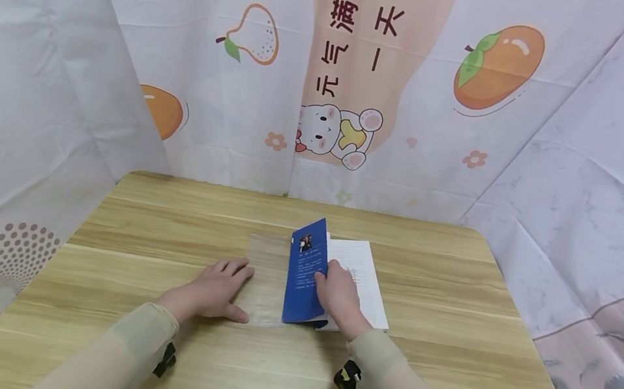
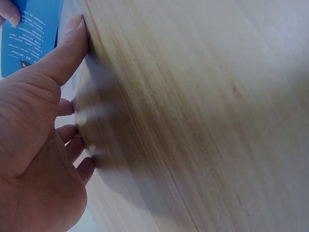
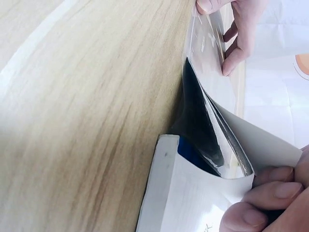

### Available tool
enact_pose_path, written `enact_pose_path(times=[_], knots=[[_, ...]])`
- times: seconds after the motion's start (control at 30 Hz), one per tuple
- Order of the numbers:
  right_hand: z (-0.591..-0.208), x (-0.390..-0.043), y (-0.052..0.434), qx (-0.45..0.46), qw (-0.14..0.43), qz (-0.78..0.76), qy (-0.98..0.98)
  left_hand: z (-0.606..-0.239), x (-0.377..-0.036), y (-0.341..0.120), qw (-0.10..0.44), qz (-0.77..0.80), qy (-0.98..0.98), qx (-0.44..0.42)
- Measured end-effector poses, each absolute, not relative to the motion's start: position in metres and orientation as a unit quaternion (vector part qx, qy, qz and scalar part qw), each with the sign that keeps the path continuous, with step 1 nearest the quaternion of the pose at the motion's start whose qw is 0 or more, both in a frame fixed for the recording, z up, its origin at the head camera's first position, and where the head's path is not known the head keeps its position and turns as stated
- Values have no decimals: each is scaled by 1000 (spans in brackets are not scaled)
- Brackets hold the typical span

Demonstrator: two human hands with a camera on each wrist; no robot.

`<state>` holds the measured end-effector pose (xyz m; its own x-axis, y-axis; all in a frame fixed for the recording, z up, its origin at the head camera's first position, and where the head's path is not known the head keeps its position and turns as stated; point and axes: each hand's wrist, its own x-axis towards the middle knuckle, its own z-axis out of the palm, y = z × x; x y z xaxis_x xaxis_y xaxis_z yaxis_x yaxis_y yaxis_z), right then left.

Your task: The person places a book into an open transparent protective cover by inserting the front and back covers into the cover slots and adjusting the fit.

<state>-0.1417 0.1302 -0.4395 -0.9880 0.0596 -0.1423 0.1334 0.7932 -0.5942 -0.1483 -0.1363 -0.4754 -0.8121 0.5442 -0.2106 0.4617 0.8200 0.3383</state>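
Observation:
An open book (image 1: 374, 298) lies on the table, its white page facing up on the right. Its blue cover flap (image 1: 298, 298), printed with small text and a photo, stands lifted at a slant. My right hand (image 1: 339, 295) pinches the flap's right edge between thumb and fingers. From under the blue flap a clear plastic sheet (image 1: 261, 309) spreads leftward. On its left edge my left hand (image 1: 219, 289) rests with fingers spread and thumb apart. In the right wrist view, plastic film and a dark layer (image 3: 195, 111) show beneath the raised flap, beside the page block (image 3: 166, 193).
The wood-grain table (image 1: 167, 215) reaches back to a printed curtain (image 1: 212, 96) with fruit drawings and lettering. More cloth hangs at the left and right sides. A black wrist device (image 1: 347, 378) sits under the right forearm, another (image 1: 166, 360) under the left.

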Motion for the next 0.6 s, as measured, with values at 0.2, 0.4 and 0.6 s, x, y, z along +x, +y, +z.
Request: enact_pose_path(times=[0.2,0.4,0.6], knots=[[-441,-142,129,53,51,-312,947,-474,-148,-136,149,130,943,267],[-439,-142,131,48,66,-317,945,-471,-147,-135,149,136,942,269],[-438,-143,132,41,75,-306,948,-471,-147,-135,150,138,941,270]])
